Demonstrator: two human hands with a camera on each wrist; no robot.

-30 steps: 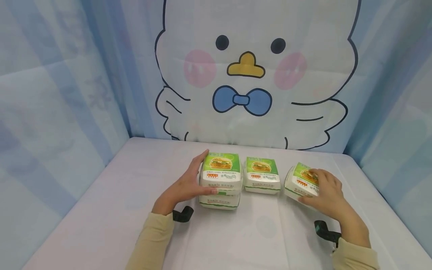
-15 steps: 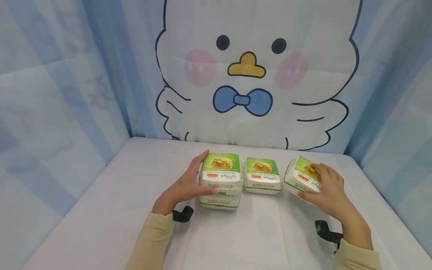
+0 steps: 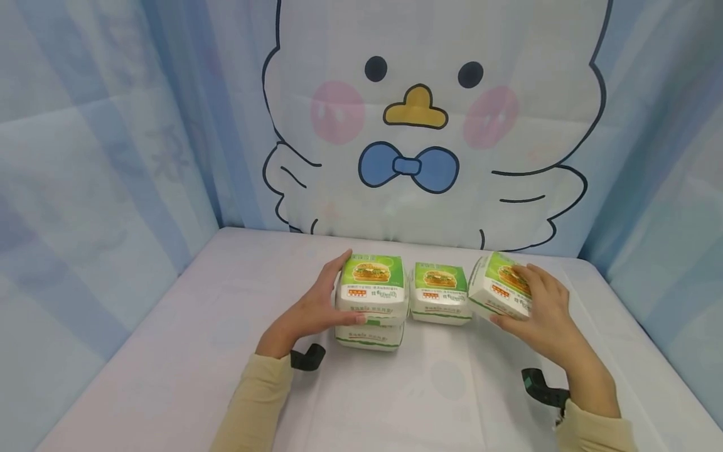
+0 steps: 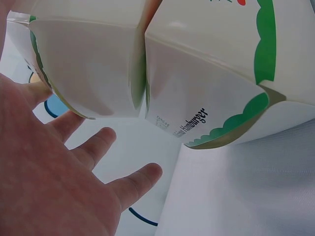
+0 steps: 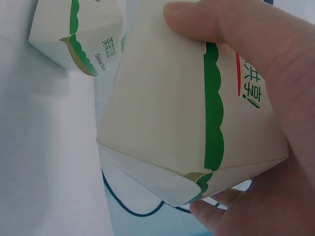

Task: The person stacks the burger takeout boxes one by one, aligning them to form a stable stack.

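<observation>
On the left, one hamburger box [image 3: 369, 292] sits on top of another hamburger box [image 3: 369, 337], both white with green trim. My left hand [image 3: 309, 311] grips the upper one from its left side, thumb across the front and fingers towards the back. In the left wrist view, some fingertips reach past the boxes into the air. My right hand [image 3: 545, 317] holds a third hamburger box [image 3: 499, 285] by its right side, tilted and apparently raised off the table. The right wrist view shows the thumb on this box's [image 5: 162, 93] side and fingers below. Its far side is hidden.
Between the stack and the held box stands another hamburger box [image 3: 440, 295], close beside both. A pale cloth covers the table [image 3: 395, 402]. Behind it hangs a curtain [image 3: 407, 207] with a cartoon bird, and blue curtains [image 3: 101, 157] flank the sides.
The box in my right hand has risen, tilted more and moved left towards the middle box. My left hand stays on the stack's upper box.
</observation>
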